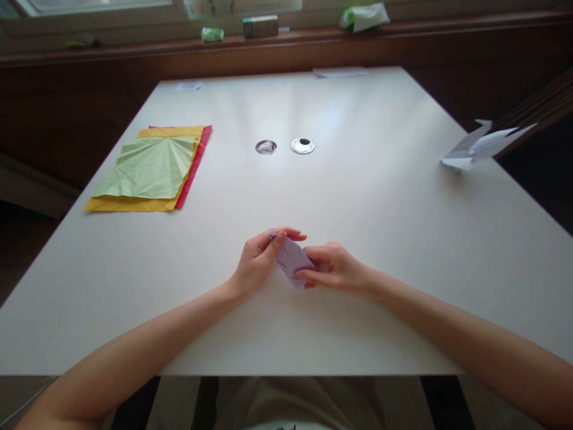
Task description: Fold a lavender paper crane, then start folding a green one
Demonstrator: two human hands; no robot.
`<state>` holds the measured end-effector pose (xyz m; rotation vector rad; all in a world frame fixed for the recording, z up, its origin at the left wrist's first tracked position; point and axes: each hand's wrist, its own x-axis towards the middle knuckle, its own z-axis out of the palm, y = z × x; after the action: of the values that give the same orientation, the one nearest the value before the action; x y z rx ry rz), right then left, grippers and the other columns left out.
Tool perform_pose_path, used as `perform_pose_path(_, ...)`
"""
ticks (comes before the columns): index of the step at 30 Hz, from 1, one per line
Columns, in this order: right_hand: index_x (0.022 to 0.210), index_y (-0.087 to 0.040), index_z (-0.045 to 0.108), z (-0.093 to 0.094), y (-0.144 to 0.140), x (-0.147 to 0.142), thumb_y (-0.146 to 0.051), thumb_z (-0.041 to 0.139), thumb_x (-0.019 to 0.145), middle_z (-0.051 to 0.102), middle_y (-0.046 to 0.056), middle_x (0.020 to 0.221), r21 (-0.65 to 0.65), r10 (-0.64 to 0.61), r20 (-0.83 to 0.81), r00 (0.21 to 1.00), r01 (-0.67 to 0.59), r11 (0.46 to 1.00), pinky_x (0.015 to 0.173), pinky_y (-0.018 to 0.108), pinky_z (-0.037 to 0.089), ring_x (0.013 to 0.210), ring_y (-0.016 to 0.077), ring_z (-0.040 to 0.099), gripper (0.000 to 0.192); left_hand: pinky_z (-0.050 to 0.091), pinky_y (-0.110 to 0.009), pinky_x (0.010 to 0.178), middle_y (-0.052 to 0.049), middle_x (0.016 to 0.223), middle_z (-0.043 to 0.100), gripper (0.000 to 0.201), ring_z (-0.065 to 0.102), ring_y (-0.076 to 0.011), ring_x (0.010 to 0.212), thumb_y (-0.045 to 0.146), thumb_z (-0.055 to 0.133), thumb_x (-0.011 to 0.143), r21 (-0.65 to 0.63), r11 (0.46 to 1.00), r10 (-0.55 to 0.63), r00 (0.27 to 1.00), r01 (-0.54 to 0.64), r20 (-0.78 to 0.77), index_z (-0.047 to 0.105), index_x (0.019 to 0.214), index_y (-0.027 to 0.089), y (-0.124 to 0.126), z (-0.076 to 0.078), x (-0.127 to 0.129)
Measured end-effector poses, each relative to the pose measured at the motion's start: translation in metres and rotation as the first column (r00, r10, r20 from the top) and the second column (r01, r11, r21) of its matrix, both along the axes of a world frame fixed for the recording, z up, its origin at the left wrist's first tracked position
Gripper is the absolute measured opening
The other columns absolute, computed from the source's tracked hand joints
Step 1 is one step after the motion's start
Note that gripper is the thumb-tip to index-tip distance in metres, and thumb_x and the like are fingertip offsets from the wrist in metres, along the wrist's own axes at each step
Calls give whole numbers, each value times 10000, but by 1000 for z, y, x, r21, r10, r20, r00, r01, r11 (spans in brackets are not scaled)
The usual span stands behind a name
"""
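Observation:
A small piece of folded purple paper [292, 258] is held between my two hands, just above the near middle of the white table [215, 334]. Its upper left corner is pinched by my left hand [262, 257], with the thumb on top and the fingers behind. From the right, my right hand [333, 267] grips the lower right edge between thumb and fingers. Crease lines show on the paper's upper face. The side turned away from me is hidden.
At the left lies a stack of paper: creased pale green [152, 167] over yellow [134, 205] and red [197, 167]. A folded white paper crane [474, 149] stands near the right edge. Two round table holes [302, 146] sit at centre. Small packets [364, 18] lie on the sill.

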<state>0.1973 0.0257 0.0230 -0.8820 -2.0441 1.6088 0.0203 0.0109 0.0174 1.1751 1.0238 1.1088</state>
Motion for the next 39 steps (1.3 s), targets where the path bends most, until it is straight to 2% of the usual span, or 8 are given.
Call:
perform_pose_path(5, 678, -143, 551, -1, 0, 0, -257, 576, 759, 583, -7, 576, 138, -108, -24, 994, 110, 984, 424, 186, 391, 486, 86, 531, 141, 491, -306, 819, -72, 1094, 645, 317, 602, -214, 999, 375, 554, 820, -3, 985, -173, 982, 173, 73, 604, 1077, 196, 2, 3, -3)
perform_pose_path(9, 831, -135, 632, -3, 1, -3, -273, 580, 767, 616, 4, 624, 263, -168, -70, 983, 180, 948, 469, 194, 404, 508, 82, 520, 161, 432, -335, 932, -65, 1216, 575, 306, 521, -238, 1129, 374, 530, 835, 51, 942, -331, 944, 331, 0, 639, 1068, 209, 3, 5, -4)
perform_pose_path(14, 644, -149, 605, -5, 0, -3, -256, 567, 771, 506, -32, 510, 472, -279, -25, 960, 257, 843, 432, 186, 325, 449, 55, 380, 170, 369, -337, 1003, -34, 1307, 497, 357, 453, -241, 1204, 422, 407, 887, -8, 919, -393, 918, 394, 56, 653, 1057, 227, 2, 9, -4)
perform_pose_path(20, 666, -158, 593, -8, -2, 1, -251, 518, 802, 542, 11, 602, 605, -320, 19, 947, 244, 758, 477, 197, 352, 518, 83, 455, 180, 389, -395, 984, -9, 1332, 465, 336, 444, -283, 1211, 448, 452, 857, -138, 885, -408, 884, 445, 229, 675, 1009, 249, 4, 9, -4)
perform_pose_path(25, 680, -178, 595, -10, 0, 1, -213, 514, 808, 553, 4, 584, 667, -324, 11, 946, 235, 707, 491, 210, 346, 529, 95, 468, 156, 348, -447, 1017, 47, 1261, 531, 399, 409, -268, 1242, 494, 368, 864, -132, 889, -391, 877, 439, 280, 709, 902, 289, 10, 5, -6)
perform_pose_path(30, 728, -190, 570, -12, 0, 0, -175, 481, 830, 575, 0, 589, 748, -239, -25, 971, 177, 640, 527, 217, 368, 563, 105, 498, 137, 375, -454, 985, 69, 1230, 556, 454, 468, -270, 1188, 456, 336, 878, -180, 891, -354, 887, 416, 297, 721, 718, 276, 12, 3, -5)
perform_pose_path(35, 691, -192, 527, -7, -2, 0, -198, 510, 807, 549, -13, 564, 736, -325, -64, 944, 264, 623, 492, 212, 364, 505, 91, 465, 117, 361, -408, 989, -52, 1257, 539, 558, 465, -261, 1179, 624, 320, 831, -84, 931, -315, 898, 355, 308, 602, 1121, 239, 8, 1, -3)
perform_pose_path(39, 637, -199, 469, -1, -3, -2, -231, 524, 791, 511, -33, 527, 676, -493, -104, 864, 425, 603, 437, 198, 336, 455, 75, 424, 167, 438, -306, 859, -66, 1159, 574, 421, 541, -193, 1037, 434, 603, 769, 5, 985, -170, 979, 171, 110, 540, 1135, 234, 6, -1, 0)
